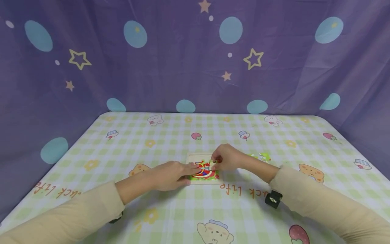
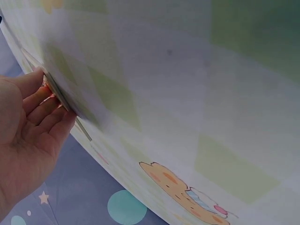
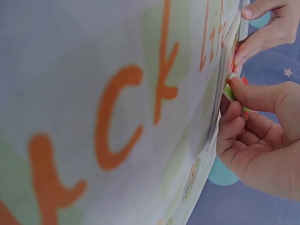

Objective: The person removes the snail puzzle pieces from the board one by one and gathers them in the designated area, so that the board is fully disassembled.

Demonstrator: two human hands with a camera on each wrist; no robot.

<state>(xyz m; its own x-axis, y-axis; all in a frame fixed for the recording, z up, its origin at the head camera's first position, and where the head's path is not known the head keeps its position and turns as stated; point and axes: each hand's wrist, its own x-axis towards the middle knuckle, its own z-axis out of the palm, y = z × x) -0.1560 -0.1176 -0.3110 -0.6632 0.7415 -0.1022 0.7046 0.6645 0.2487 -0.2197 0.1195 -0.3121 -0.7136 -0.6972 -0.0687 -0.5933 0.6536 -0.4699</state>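
A jigsaw puzzle board (image 1: pixel 192 158) with a pale frame and a red, green and yellow picture lies flat on the table. Across its left side rests my left hand (image 1: pixel 173 174), fingers extended onto the picture and thumb by the near-left edge. In the left wrist view, the fingertips of my left hand (image 2: pixel 40 110) touch the board (image 2: pixel 58 90). My right hand (image 1: pixel 229 158) pinches a puzzle piece (image 1: pixel 212 164) between thumb and fingers over the board's right part. The right wrist view shows the piece's green face (image 3: pixel 228 90) tilted up, partly covered by the fingers.
More green puzzle pieces (image 1: pixel 263 156) lie on the table right of the board, partly behind the right forearm. A checked cloth (image 1: pixel 170 217) with cartoon prints covers the table. Behind it hangs a purple curtain (image 1: pixel 182 67). Dark wrist straps (image 1: pixel 273 199) sit at the sleeves.
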